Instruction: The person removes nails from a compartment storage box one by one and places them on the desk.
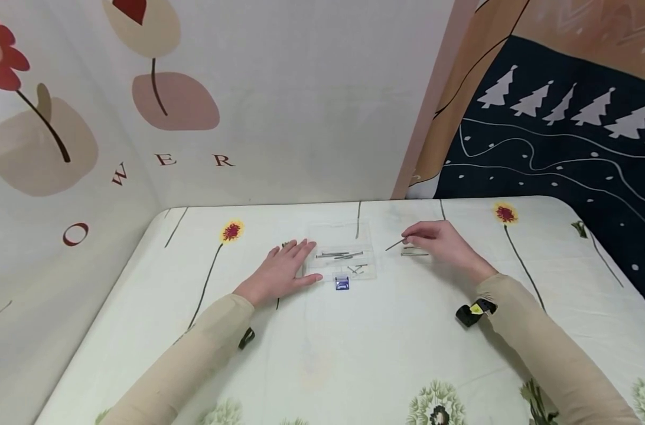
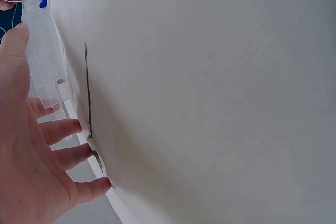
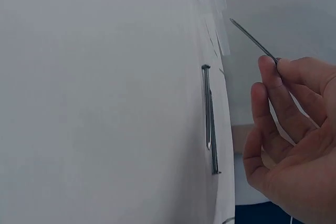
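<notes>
The right hand [image 1: 442, 245] pinches a long nail [image 1: 394, 244]; the left hand [image 1: 280, 273] lies spread, steadying the clear box [image 1: 344, 257]. Best lowered point-first and level beside the nails already inside.

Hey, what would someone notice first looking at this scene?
Probably the right hand, right of centre, pinching a long nail that points toward the clear plastic box mid-table. The left hand lies flat against the box's left side. Two more loose nails lie on the flowered tablecloth by the right hand.
</notes>
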The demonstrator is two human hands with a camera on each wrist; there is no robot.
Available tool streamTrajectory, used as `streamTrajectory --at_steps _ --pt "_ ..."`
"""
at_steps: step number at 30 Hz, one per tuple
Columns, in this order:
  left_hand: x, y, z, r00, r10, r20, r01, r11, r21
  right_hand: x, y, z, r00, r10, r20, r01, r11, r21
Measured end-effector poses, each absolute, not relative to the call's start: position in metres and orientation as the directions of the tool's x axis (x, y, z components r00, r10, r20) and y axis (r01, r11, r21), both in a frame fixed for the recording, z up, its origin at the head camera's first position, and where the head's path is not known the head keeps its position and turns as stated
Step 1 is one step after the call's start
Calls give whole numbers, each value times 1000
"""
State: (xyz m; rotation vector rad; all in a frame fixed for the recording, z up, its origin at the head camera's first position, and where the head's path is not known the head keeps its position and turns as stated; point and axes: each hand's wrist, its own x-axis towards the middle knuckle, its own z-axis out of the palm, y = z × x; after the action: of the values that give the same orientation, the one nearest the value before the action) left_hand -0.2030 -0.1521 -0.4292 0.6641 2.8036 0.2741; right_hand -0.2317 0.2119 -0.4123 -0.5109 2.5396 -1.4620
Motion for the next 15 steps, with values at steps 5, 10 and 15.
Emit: streamTrajectory --at_steps 5,10,15 --pt "-203 -152 -430 -865 465 -190 419 876 237 -232 221 -414 -932 -361 26 -209 478 -853" --pt "-203 -152 -429 -865 466 -186 420 875 240 -231 230 -416 -942 -336 19 -195 500 -844" --pt "-203 -152 -429 -865 466 -185 421 875 239 -228 240 -419 -949 -313 28 -192 509 -839"
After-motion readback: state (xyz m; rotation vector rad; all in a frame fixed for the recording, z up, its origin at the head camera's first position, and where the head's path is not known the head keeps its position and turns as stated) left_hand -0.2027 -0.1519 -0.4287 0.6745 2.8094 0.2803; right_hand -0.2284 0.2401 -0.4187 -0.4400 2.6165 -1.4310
